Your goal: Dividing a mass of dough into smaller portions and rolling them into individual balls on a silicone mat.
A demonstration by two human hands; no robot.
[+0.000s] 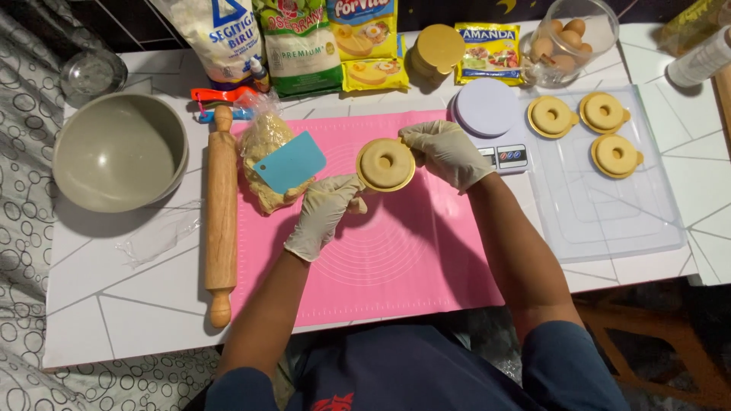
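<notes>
Pink mat on white tabletop, patterned bedding alongside

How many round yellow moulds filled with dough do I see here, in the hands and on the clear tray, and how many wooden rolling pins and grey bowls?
Round yellow dough-filled mould held by left hand and right hand: 1
Round yellow dough-filled moulds on the clear plastic tray: 3
Wooden rolling pin: 1
Grey round bowl: 1
Total: 6
</notes>
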